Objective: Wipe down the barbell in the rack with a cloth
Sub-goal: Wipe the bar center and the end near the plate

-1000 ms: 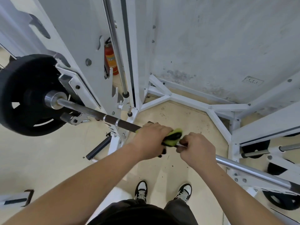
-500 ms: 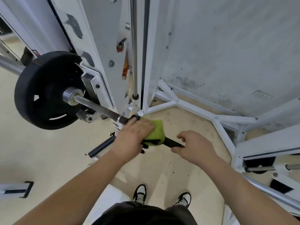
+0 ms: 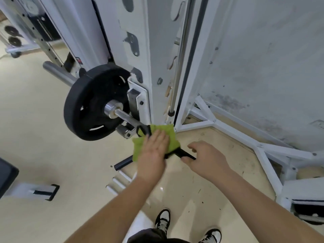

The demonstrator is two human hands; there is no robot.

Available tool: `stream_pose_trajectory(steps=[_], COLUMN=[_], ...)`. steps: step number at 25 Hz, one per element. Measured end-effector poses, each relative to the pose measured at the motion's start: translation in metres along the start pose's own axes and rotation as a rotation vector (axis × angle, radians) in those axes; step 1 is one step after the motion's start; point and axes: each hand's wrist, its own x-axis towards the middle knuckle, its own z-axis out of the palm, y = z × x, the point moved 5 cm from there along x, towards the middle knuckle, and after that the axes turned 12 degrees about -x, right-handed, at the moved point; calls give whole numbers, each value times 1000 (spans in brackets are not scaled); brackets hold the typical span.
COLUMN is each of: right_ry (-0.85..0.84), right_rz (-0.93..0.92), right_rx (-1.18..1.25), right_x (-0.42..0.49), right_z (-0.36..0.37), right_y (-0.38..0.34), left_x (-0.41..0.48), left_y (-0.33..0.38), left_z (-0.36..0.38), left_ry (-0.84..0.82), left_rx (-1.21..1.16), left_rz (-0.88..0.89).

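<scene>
We are looking at the barbell (image 3: 127,118). It is lying across the rack (image 3: 157,50), and the part being wiped is sitting right beside the rack's left post. Near that post the bar is looking shiny and silver, with a rough pattern on it. Closer to us it is looking black. We cannot tell if it is getting cleaner, because the picture is a bit blurry here.

The green cloth (image 3: 171,135) is lying over the bar, touching it and spreading out on both sides of it. The left hand (image 3: 152,151) is lying flat on top with its fingers straight, pressing the cloth onto the bar. We are thinking the hand is flat so the cloth is rubbing a wide bit of the bar at once.

The right hand (image 3: 205,158) is curling loosely round the black part, just beside the cloth, with the thumb under the bar and the fingers over it. We are guessing it is holding the bar so it is not rolling while the other hand is rubbing.

Past the post, a big black weight plate (image 3: 87,106) is sitting on the bar's left end. Under everything the pale floor (image 3: 52,155) is showing, with the person's shoes (image 3: 163,220) at the bottom.
</scene>
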Motion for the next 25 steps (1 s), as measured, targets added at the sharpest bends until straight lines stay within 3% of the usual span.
stream_pose_trajectory(steps=[4, 5, 8, 11, 13, 15, 18, 21, 25], right_ry=[-61, -63, -59, -38, 6, 31, 25, 24, 20], right_rz=[15, 8, -40, -79, -96, -101, -96, -90, -85], right_rx=[129, 116, 61, -22, -127, -209, -202, -207, -184], right_x=[28, 34, 54, 69, 72, 75, 79, 79, 79], right_z=[-2, -4, -8, -3, 1, 1, 2, 4, 2], right_y=[-36, -40, -60, -83, -91, -93, -95, -95, -92], left_x=[-13, -2, 26, 37, 39, 56, 69, 55, 29], left_y=[-10, -27, -51, -65, -83, -85, -76, -83, -72], left_z=[-16, -35, -86, -144, -164, -146, -77, -65, -71], left_ry=[-10, 21, 92, 451, 639, 526, 65, 25, -37], left_rx=[-80, -66, -123, -324, -356, -201, 136, 178, 240], left_rz=[173, 109, -319, -607, -703, -685, -604, -570, -300])
